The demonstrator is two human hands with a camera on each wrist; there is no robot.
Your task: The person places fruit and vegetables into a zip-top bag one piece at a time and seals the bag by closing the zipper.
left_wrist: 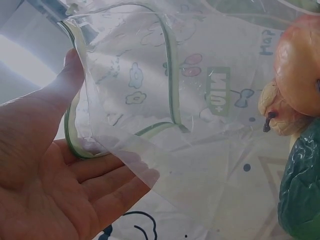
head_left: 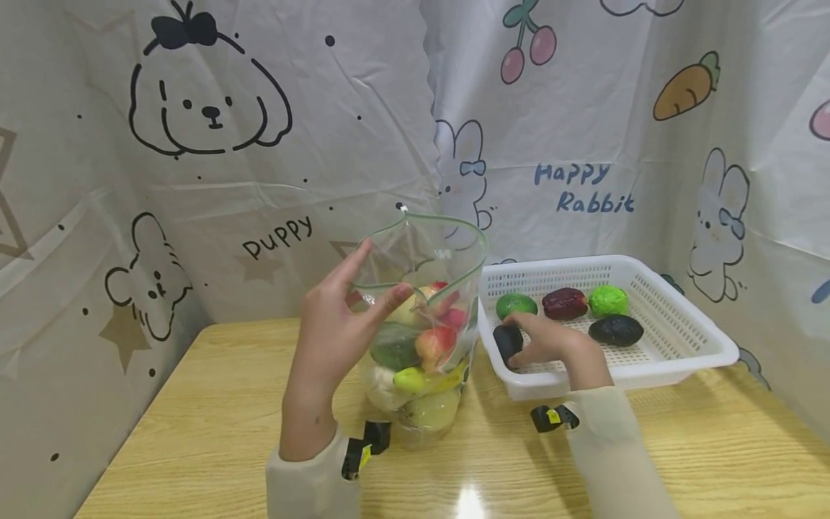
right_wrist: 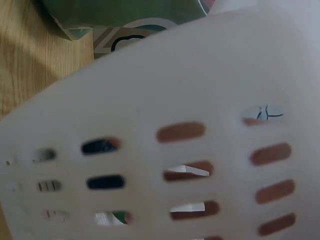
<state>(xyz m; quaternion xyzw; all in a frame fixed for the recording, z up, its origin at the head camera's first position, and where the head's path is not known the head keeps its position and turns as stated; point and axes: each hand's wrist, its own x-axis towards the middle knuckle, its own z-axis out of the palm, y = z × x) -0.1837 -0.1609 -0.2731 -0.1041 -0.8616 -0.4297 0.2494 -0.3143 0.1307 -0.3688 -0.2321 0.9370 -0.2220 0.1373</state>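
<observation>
A clear zip bag point(head_left: 476, 303) with a green seal stands upright on the table, its mouth open, filled with toy fruit and vegetables. At the left side of its mouth is my left hand point(head_left: 337, 328), thumb and fingers spread and nearly straight against the rim. In the left wrist view the plastic lies over the fingertips point(left_wrist: 145, 175). My right hand point(head_left: 551, 339) reaches into the white basket point(head_left: 700, 339) and grips a dark avocado point(head_left: 508, 342) by its left wall. The right wrist view shows mostly that wall, with skin and something dark through its slots.
Inside the basket lie a green fruit point(head_left: 516, 306), a dark red one point(head_left: 564, 303), a bright green one point(head_left: 608, 300) and another dark avocado point(head_left: 616, 330). A printed cloth point(head_left: 363, 166) hangs behind the wooden table point(head_left: 220, 418).
</observation>
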